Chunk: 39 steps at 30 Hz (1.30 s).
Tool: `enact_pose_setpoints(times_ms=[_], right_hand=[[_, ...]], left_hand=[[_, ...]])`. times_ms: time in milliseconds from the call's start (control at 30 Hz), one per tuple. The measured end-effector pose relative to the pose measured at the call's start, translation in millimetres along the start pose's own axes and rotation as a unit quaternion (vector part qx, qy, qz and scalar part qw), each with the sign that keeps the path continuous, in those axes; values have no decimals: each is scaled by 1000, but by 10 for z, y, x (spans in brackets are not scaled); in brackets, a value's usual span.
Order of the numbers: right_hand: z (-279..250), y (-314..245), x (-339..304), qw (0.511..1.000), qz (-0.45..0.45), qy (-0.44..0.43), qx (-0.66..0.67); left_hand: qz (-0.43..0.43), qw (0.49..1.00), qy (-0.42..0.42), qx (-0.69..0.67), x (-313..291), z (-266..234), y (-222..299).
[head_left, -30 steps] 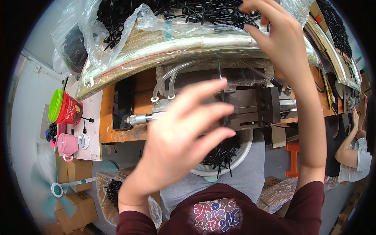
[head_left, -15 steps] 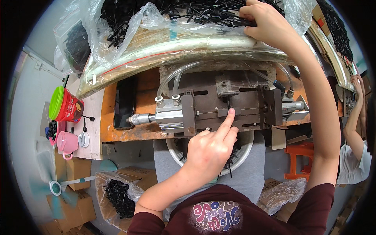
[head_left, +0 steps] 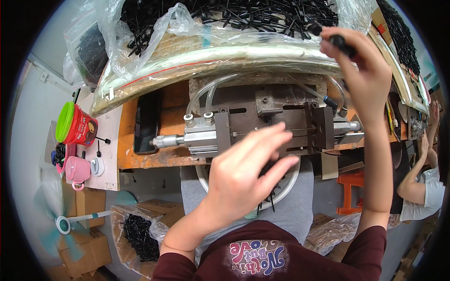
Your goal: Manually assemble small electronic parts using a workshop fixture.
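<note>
The left hand point(head_left: 243, 175) hovers with fingers spread and loosely curled, its grip released and holding nothing, just in front of the grey steel press fixture point(head_left: 281, 124), a blocky machined assembly with dark square clamp plates and a thin rod running through its middle. At the fixture's 9 o'clock a bright silver pneumatic cylinder point(head_left: 187, 137) with a rounded nose sticks out, and two clear, flexible plastic hoses point(head_left: 211, 89) arch up from its fittings. Beneath the left hand, at its 6 o'clock, sits a round white basin point(head_left: 286, 185) with a smooth rim, holding thin black parts that the hand mostly hides. The right hand point(head_left: 363, 70) is raised at the fixture's 1 o'clock, fingers clenched on a small black plastic piece point(head_left: 340, 42) pinched at the fingertips, right at the edge of a heap of slender black plastic sticks point(head_left: 234, 14) lying in crinkled, glossy clear plastic sheeting point(head_left: 140, 42). The fixture stands on a worn orange wooden worktop point(head_left: 173, 154) with scuffed paint. Far off at 9 o'clock stand a red cylindrical tub with a green lid point(head_left: 72, 124) and a small pink mug point(head_left: 77, 169). At 7 o'clock a brown cardboard box point(head_left: 140, 225) lined with plastic holds more black sticks.
</note>
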State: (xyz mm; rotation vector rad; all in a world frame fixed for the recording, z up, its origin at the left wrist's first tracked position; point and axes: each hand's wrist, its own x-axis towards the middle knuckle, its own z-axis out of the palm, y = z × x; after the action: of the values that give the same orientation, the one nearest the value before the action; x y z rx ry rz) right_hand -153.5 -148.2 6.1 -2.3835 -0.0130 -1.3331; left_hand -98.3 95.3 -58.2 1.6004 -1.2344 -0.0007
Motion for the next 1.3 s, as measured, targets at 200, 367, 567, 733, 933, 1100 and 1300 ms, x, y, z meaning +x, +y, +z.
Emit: enact_pose_setpoints(times_ms=[200,367,567,733,933,1100,1300], right_hand=[[205,-352,-524,987,-150,-31,-46],[197,-442,-757,959,-264,-31,-100],[175,-538,-906,965,-245,-69,-62],[37,-508,-987,985,-135,-35,-102],[21,-624,-1054,934,253,98,233],[-111,-751,-974,862,391,63,318],[-81,-832,-991,830,459,22,315]], left_hand=[[5,991,72,-108,228,-22,8],[-21,979,-1,-204,103,-58,43],[-44,978,-46,-200,0,-146,52],[-14,999,-46,12,-183,-159,107],[60,979,-85,178,-390,149,-141],[73,969,-89,217,-260,177,-189],[50,965,-103,234,-269,148,-175]])
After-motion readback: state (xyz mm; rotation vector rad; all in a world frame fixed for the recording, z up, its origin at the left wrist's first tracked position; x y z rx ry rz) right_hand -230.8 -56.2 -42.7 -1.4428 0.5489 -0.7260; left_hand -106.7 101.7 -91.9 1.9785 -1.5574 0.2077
